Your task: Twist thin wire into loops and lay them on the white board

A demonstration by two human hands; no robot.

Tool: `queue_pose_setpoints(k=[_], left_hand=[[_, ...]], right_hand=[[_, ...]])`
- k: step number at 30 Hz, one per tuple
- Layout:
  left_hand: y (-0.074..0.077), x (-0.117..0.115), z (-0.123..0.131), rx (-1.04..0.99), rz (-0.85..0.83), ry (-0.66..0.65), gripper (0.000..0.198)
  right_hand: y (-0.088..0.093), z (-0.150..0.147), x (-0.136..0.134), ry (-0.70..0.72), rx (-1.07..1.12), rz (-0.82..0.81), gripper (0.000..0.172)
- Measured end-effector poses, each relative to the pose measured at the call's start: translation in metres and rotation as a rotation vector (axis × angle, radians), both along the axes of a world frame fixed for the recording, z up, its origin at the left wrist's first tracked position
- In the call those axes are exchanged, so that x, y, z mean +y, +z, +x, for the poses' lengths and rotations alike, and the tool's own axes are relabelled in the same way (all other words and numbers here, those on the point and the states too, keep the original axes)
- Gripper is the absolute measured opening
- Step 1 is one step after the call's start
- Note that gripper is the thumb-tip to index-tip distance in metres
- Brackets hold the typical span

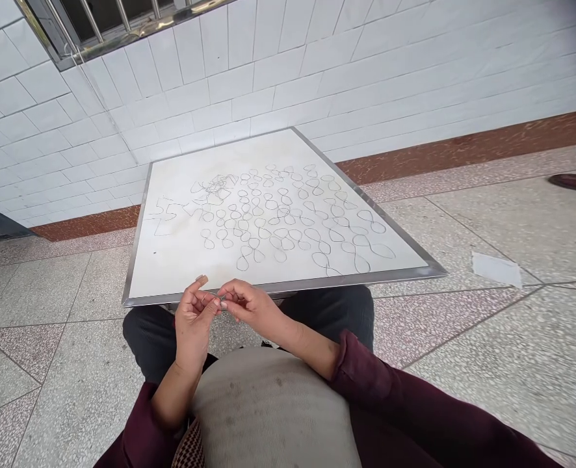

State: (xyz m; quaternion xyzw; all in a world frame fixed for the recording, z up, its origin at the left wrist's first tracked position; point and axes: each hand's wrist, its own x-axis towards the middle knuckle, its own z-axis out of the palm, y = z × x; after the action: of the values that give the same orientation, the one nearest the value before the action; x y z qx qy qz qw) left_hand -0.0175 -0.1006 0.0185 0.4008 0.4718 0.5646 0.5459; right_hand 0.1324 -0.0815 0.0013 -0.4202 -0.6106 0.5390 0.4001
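Observation:
My left hand (194, 322) and my right hand (251, 305) meet at the table's near edge, fingertips almost touching. Both pinch a small piece of thin wire (223, 299), mostly hidden by the fingers. A tan wrap (201, 280) covers one fingertip of my left hand. Beyond them, many thin wires bent into figure-eight loops (281, 237) are spread over the white tabletop (171, 270). Farther back lies a tangled heap of wire (220, 185). At the left are several angular, unlooped wire pieces (166, 211).
A metal rim (288, 284) edges the table, which stands close to a white tiled wall (249, 78). My knees (337, 315) are under its near side. A white paper-like rectangle (497, 269) lies on the floor at right, and a dark red shoe (575, 182) shows farther back.

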Motion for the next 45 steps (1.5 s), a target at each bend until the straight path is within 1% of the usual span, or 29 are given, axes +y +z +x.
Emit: queue_pose_setpoints(k=[3,8,13,17,21,28,32,35,39,43,45], left_hand=[[0.0002,-0.0003,-0.0001,-0.018,0.0,-0.021,0.044],[0.0009,0.0002,0.0002,-0.021,-0.008,-0.021,0.045],[0.0018,0.0005,0.0002,-0.016,-0.03,-0.03,0.048],[0.0042,0.0005,0.0008,-0.02,-0.045,-0.078,0.052],[0.0063,0.0013,0.0011,-0.006,-0.055,-0.098,0.056],[0.0032,0.0018,-0.0043,0.053,-0.057,-0.131,0.055],[-0.0008,0.0005,-0.0058,0.13,0.019,-0.118,0.045],[-0.0024,0.0001,-0.0039,0.136,0.111,-0.095,0.04],[-0.0018,0.0005,-0.0004,0.081,0.188,-0.109,0.046],[-0.0001,-0.0004,0.0003,0.164,0.234,-0.091,0.055],[0.0004,-0.001,-0.0003,0.225,0.262,-0.09,0.055]], right_hand=[[0.0027,-0.0006,-0.0003,0.021,0.008,-0.02,0.011],[0.0071,0.0008,-0.0004,0.045,0.03,-0.052,0.011],[0.0078,0.0014,-0.0002,0.045,0.045,-0.071,0.012],[0.0051,0.0002,0.0009,-0.011,0.022,-0.08,0.01],[0.0048,-0.0001,0.001,-0.085,0.006,-0.092,0.01],[0.0087,0.0032,0.0003,-0.107,0.006,-0.106,0.013],[0.0077,0.0044,0.0018,-0.101,0.028,-0.141,0.017],[0.0071,0.0034,0.0016,-0.073,0.114,-0.209,0.021],[0.0062,-0.0005,-0.0003,-0.053,0.333,-0.341,0.028],[0.0049,-0.0033,-0.0016,-0.043,0.431,-0.409,0.031],[0.0047,-0.0038,-0.002,-0.036,0.442,-0.416,0.032]])
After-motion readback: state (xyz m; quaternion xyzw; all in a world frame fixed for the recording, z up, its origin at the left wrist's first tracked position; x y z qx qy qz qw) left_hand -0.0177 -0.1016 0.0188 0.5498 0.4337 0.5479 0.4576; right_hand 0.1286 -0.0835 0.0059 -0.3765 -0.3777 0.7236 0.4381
